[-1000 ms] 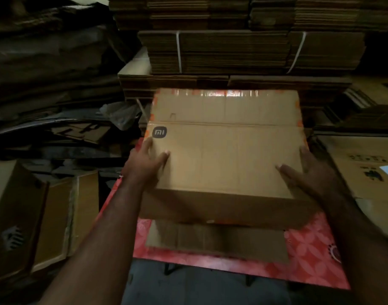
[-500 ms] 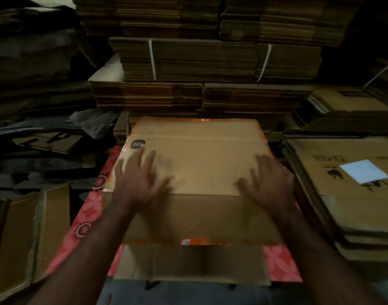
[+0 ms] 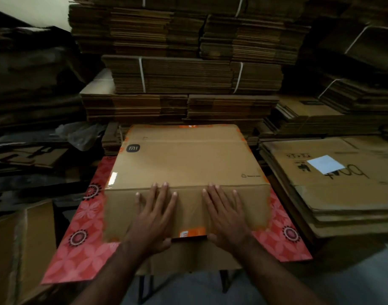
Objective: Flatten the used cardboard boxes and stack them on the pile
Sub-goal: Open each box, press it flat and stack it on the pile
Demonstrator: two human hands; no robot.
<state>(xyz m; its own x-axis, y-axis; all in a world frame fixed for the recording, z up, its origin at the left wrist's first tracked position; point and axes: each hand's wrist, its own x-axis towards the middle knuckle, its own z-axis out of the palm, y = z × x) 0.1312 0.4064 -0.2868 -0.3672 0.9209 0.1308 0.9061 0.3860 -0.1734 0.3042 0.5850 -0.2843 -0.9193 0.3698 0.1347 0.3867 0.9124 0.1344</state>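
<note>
Now both palms press box (image 3: 188, 168) flat.

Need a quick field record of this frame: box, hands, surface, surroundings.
box: flattened brown cardboard box with a dark logo, lying flat
left hand: left hand pressing palm-down on the near panel, fingers straight
right hand: right hand pressing likewise
surface: red floral-patterned table
right side: low pile of flattened brown cardboard
behind: strapped cardboard bundles
</note>
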